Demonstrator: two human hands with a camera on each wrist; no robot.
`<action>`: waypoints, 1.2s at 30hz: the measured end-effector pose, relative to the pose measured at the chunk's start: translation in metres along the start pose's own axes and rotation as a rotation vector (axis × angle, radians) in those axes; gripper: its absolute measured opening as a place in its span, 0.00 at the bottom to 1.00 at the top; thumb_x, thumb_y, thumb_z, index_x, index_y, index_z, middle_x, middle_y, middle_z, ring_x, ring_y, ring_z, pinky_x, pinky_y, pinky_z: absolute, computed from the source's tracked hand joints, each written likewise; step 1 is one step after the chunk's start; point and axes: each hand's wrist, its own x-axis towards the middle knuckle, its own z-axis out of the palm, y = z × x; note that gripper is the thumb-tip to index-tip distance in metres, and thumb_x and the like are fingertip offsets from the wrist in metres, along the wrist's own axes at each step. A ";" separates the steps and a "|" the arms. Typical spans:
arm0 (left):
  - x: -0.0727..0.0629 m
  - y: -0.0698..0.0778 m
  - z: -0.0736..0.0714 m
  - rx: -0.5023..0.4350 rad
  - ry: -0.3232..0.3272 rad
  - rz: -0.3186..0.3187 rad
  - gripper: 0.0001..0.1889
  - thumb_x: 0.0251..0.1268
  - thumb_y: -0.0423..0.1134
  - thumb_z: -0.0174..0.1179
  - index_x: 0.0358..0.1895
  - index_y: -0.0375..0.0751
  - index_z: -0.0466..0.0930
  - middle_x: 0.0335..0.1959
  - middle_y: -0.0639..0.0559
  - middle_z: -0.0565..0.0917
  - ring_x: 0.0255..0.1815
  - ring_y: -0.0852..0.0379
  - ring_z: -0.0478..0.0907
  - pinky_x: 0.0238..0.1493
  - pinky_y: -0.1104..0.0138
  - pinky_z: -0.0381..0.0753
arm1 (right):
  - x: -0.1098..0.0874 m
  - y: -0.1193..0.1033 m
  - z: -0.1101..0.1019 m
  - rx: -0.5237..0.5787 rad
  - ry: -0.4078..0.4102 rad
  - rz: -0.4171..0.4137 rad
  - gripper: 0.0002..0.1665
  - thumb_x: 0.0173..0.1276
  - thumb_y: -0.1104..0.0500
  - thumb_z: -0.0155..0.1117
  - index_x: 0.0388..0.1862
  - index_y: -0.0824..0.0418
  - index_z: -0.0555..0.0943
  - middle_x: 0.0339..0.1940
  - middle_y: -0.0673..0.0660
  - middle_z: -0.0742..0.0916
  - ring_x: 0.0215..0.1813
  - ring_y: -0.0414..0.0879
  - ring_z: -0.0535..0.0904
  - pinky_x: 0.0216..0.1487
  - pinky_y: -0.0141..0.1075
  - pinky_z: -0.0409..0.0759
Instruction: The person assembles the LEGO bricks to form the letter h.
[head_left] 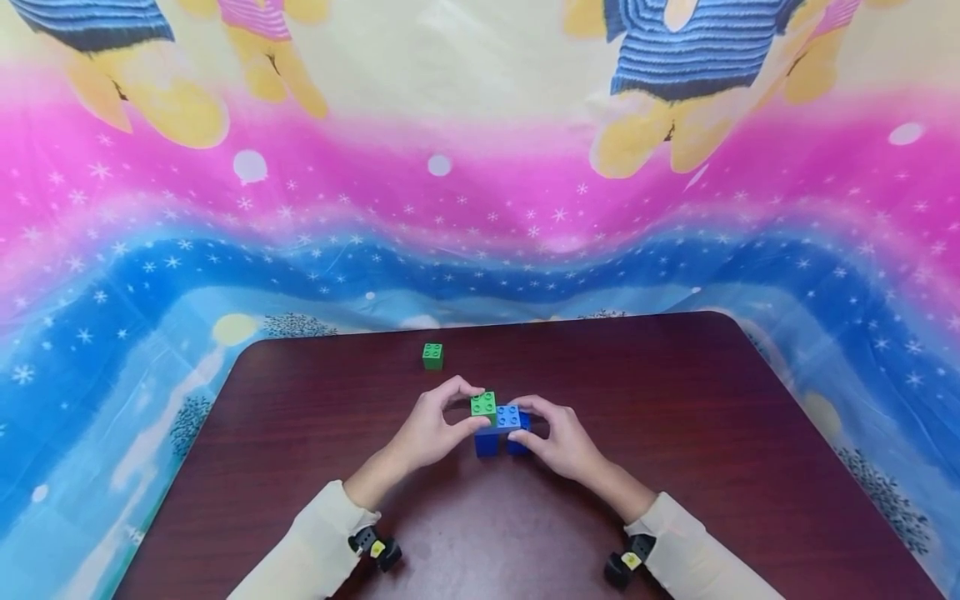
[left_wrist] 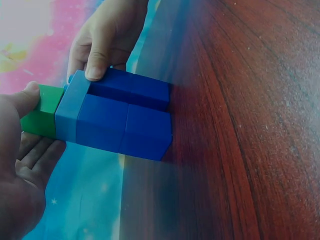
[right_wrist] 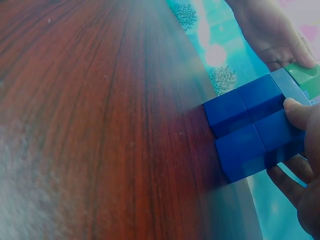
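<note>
Two stacks of dark blue bricks [left_wrist: 125, 117] stand side by side on the table, each two bricks high. A lighter blue brick [head_left: 508, 416] lies across their tops like a bridge. On its left end sits a green brick [head_left: 483, 404], which my left hand [head_left: 431, 423] pinches between thumb and fingers. My right hand [head_left: 562, 437] grips the right side of the structure, its thumb [right_wrist: 297, 112] at the lighter blue brick and its fingers round the far side. In the left wrist view the green brick sits flush against the lighter blue one.
A second green brick [head_left: 432, 357] stands alone near the table's back edge, left of the structure. The dark wooden table [head_left: 637, 375] has a patterned curtain [head_left: 450, 208] hanging behind it and round its sides.
</note>
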 end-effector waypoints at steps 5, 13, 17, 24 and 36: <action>0.000 -0.005 0.000 -0.006 -0.001 0.026 0.15 0.62 0.29 0.71 0.49 0.34 0.77 0.55 0.38 0.85 0.55 0.42 0.84 0.58 0.44 0.79 | 0.000 0.000 -0.001 0.010 -0.002 -0.005 0.23 0.68 0.57 0.73 0.60 0.56 0.79 0.53 0.53 0.88 0.50 0.43 0.86 0.54 0.47 0.84; 0.000 -0.012 0.001 -0.001 -0.006 0.042 0.15 0.64 0.35 0.71 0.50 0.41 0.78 0.54 0.45 0.86 0.54 0.46 0.84 0.57 0.48 0.81 | 0.000 0.000 0.000 0.025 -0.006 -0.008 0.23 0.68 0.57 0.72 0.61 0.56 0.79 0.53 0.53 0.88 0.51 0.43 0.86 0.54 0.46 0.84; 0.001 -0.014 0.001 -0.011 -0.018 0.034 0.17 0.64 0.35 0.72 0.52 0.44 0.77 0.50 0.49 0.87 0.53 0.46 0.85 0.56 0.47 0.81 | 0.000 0.000 0.000 0.027 -0.002 -0.009 0.23 0.68 0.58 0.72 0.61 0.57 0.79 0.53 0.53 0.88 0.51 0.43 0.86 0.54 0.46 0.84; 0.001 -0.018 0.004 -0.015 -0.013 0.032 0.17 0.64 0.35 0.72 0.52 0.43 0.77 0.50 0.49 0.87 0.52 0.45 0.85 0.56 0.45 0.80 | -0.001 0.001 0.000 0.016 0.007 0.004 0.24 0.67 0.58 0.73 0.61 0.56 0.79 0.53 0.52 0.88 0.51 0.43 0.86 0.54 0.45 0.84; -0.003 -0.025 0.011 0.028 0.055 0.093 0.21 0.60 0.34 0.74 0.54 0.42 0.75 0.53 0.47 0.86 0.53 0.47 0.84 0.54 0.51 0.83 | 0.000 -0.001 0.000 0.011 0.004 0.013 0.24 0.66 0.61 0.74 0.61 0.56 0.79 0.53 0.53 0.88 0.51 0.44 0.86 0.54 0.45 0.84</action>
